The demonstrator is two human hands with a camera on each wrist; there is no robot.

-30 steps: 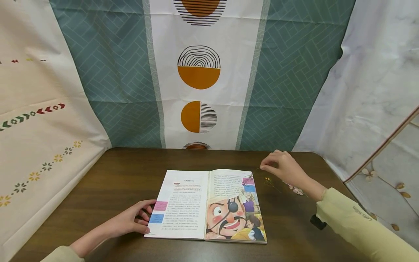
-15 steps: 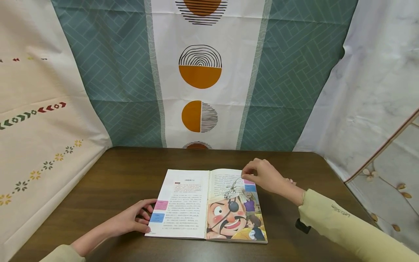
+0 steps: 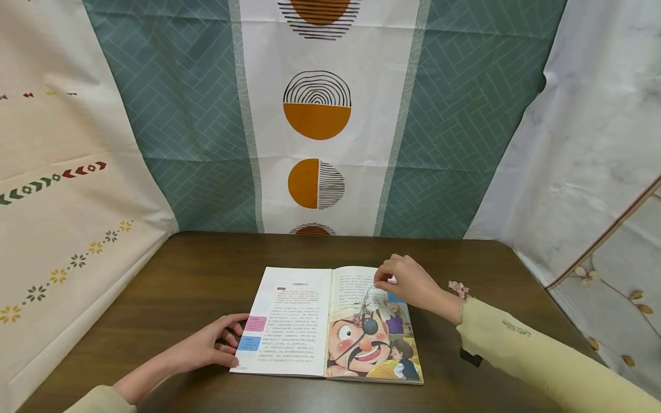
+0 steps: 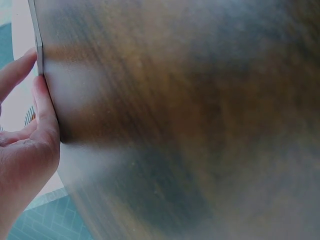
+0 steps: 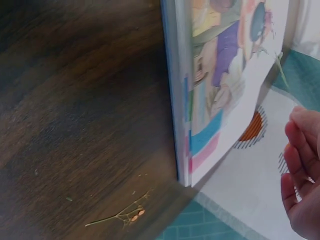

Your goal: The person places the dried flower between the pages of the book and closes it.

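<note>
An open picture book (image 3: 289, 338) lies on the table, a large eye-patched cartoon face on its right page. My left hand (image 3: 209, 344) rests at its left edge, thumb at the lower corner and index finger near the pink tab. In the left wrist view, two digits of the left hand (image 4: 30, 130) touch the book's edge. Over the right page, my right hand (image 3: 408, 281) pinches a thin dried flower sprig (image 3: 366, 301) by its stem. Its branching head hangs down over the cartoon face. The right wrist view shows part of that sprig (image 5: 281, 67) beyond the fingertips.
Another sprig with small orange blooms (image 5: 131, 215) lies on the brown table (image 5: 75, 125) right of the book. Pink flowers (image 3: 458, 288) show behind the right wrist. Patterned cloth (image 3: 206, 115) hangs behind the table, with more cloth on both sides.
My right hand has moved left with the dried flower sprig, from beside the book's upper right corner to over its right page. The left hand stays at the book's left edge.
</note>
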